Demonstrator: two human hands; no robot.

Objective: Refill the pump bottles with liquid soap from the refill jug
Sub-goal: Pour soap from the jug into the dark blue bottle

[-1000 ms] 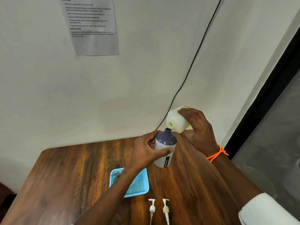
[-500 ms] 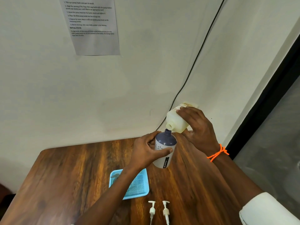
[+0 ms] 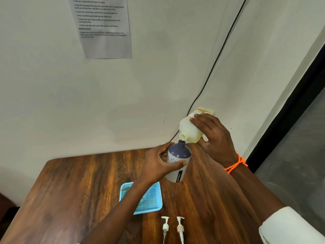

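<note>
- Above the far right part of the wooden table [image 3: 73, 187], the left hand [image 3: 158, 166] was wrapped around the pump bottle [image 3: 177, 162], thumb across its front and fingers behind, holding it off the surface with its open neck pointing up.
- At the bottle's neck, the right hand [image 3: 212, 136] clasped the refill jug [image 3: 190, 128] around its body, tipped so the jug's mouth sat directly over the opening, touching it or nearly so.
- Whether soap was already running could not be told; no stream showed between the two mouths.
- Done well, the step probably called for keeping the mouths lined up and raising the jug's base slowly, since the neck looked narrow and a quick tilt would likely spill down the bottle's shoulder.
- Holding the bottle upright and steady seemed wise, as did watching the level through its pale lower wall.
- Near the table's front edge, two pump heads [image 3: 173, 228] lay side by side, just beside the blue tray [image 3: 151, 199], ready for capping.
</note>
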